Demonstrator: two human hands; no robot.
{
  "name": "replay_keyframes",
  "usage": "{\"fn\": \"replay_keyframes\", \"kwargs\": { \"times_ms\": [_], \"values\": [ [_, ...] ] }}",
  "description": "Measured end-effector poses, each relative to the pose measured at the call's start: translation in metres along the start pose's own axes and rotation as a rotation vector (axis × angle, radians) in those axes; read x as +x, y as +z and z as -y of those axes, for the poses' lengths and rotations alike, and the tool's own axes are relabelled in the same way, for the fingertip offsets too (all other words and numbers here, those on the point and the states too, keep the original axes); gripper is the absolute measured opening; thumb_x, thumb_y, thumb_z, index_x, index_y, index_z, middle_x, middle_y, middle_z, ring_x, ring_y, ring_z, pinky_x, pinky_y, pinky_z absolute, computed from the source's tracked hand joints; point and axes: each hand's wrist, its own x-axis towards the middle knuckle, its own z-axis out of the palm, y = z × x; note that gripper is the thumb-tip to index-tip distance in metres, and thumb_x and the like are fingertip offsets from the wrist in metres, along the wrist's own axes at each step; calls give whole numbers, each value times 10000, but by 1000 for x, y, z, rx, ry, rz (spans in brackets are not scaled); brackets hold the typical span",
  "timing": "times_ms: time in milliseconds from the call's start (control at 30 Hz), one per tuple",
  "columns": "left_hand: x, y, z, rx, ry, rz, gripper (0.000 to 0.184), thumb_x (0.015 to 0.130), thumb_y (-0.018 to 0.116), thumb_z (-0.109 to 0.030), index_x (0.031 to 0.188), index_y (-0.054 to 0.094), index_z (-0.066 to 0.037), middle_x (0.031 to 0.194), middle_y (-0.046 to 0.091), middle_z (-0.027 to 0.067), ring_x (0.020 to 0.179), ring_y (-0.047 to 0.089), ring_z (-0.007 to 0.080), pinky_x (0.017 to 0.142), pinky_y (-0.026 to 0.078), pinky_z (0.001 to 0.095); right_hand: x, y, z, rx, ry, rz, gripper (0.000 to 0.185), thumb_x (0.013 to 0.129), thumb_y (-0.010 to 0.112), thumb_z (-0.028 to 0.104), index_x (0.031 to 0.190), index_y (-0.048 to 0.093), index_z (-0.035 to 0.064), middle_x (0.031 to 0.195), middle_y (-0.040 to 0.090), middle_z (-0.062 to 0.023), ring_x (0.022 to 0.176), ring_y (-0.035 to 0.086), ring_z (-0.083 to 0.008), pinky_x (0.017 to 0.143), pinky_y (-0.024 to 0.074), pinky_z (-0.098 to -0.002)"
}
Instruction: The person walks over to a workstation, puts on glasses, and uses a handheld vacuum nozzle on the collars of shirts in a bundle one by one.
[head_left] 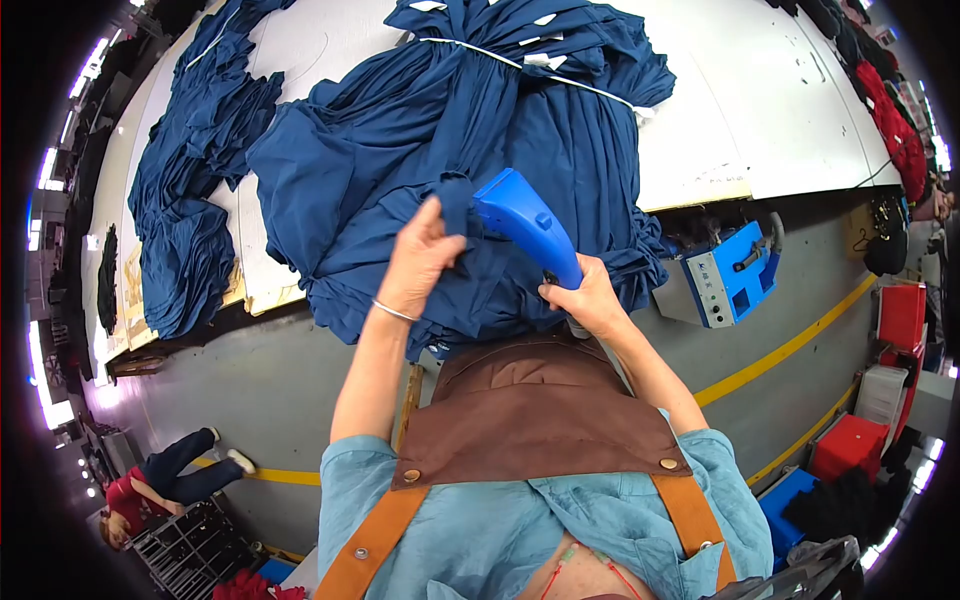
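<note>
A large heap of navy blue garments point(400, 140) lies gathered on the white table in front of me, with a white cord across its upper part. My left hand point(420, 262) pinches a raised edge of the navy cloth point(456, 205), its fingertips partly hidden by the fabric. My right hand point(588, 298) is wrapped around the handle of a blue handheld trimmer point(525, 215). The trimmer's broad head points up and left, close beside the raised cloth. A grey hose end shows just below my right hand.
The white table point(720, 110) carries another long pile of navy cloth point(195, 190) at left. A blue and white machine box point(725, 275) sits below the table edge at right. Red bins point(850, 445) stand far right. Another person point(165, 480) is at lower left, by a dark rack point(190, 545).
</note>
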Motion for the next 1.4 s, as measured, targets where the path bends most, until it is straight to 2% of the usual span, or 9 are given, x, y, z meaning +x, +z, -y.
{"fn": "replay_keyframes", "kwargs": {
  "times_ms": [200, 267, 333, 400, 633, 800, 967, 1133, 1400],
  "values": [
    [9, -94, -51, 434, 877, -976, 183, 850, 609, -42, 1028, 570, -26, 934, 596, 69, 723, 545, 138, 657, 444, 266, 4, -21, -5, 106, 2, -121, 82, 723, 656, 13, 786, 603, 12, 667, 583, -57, 515, 535, -131, 535, 448, -223],
    [-3, -36, -36, 906, 680, -733, 147, 811, 631, -34, 955, 609, -48, 915, 601, 64, 696, 541, 169, 633, 444, 293, 4, -23, -9, 198, 42, -216, 79, 722, 651, 12, 786, 605, 8, 675, 585, -64, 515, 535, -138, 538, 448, -224],
    [10, -5, 25, 1290, 524, -202, 152, 736, 709, -177, 837, 623, -103, 847, 575, 84, 670, 521, 235, 627, 416, 344, 3, -22, -13, 213, 46, -215, 81, 722, 650, 13, 789, 604, 7, 677, 585, -66, 516, 535, -140, 540, 449, -225],
    [16, 29, 77, 1518, 675, -273, 205, 732, 716, -239, 817, 607, -88, 809, 557, 92, 712, 511, 258, 684, 397, 367, 2, -24, -15, 232, 45, -214, 86, 721, 647, 14, 795, 604, 5, 681, 585, -70, 518, 536, -143, 543, 451, -229],
    [48, 43, 102, 1474, 638, -429, 177, 745, 692, -211, 805, 590, -80, 798, 544, 96, 745, 509, 275, 725, 392, 374, -3, -31, -27, 263, 63, -215, 102, 717, 645, 12, 809, 603, 2, 689, 584, -73, 524, 536, -144, 546, 451, -236],
    [45, 45, 100, 1404, 597, -403, 156, 749, 677, -191, 809, 587, -78, 807, 551, 97, 759, 509, 282, 739, 397, 374, -5, -39, -31, 238, 91, -186, 111, 715, 650, 9, 814, 602, 3, 699, 586, -73, 523, 535, -144, 544, 449, -237],
    [40, 49, 102, 1564, 597, -408, 146, 751, 665, -169, 821, 587, -67, 818, 568, 101, 750, 535, 279, 702, 431, 370, -1, -41, -31, 239, 86, -160, 106, 714, 654, 8, 805, 600, 6, 700, 585, -71, 524, 538, -146, 545, 448, -235],
    [27, 41, 89, 1375, 540, -404, 109, 801, 656, -117, 862, 615, -37, 776, 616, 74, 647, 577, 234, 609, 457, 322, -1, -42, -28, 209, 97, -137, 101, 715, 656, 6, 798, 600, 10, 692, 582, -69, 527, 540, -144, 548, 453, -236],
    [5, 33, 61, 490, 205, -299, 100, 842, 618, -17, 940, 632, -9, 653, 581, 33, 464, 494, 120, 527, 437, 263, 2, -42, -8, 156, 38, -6, 90, 715, 662, -1, 783, 606, 14, 680, 583, -69, 542, 543, -139, 557, 459, -236]
  ]
}}
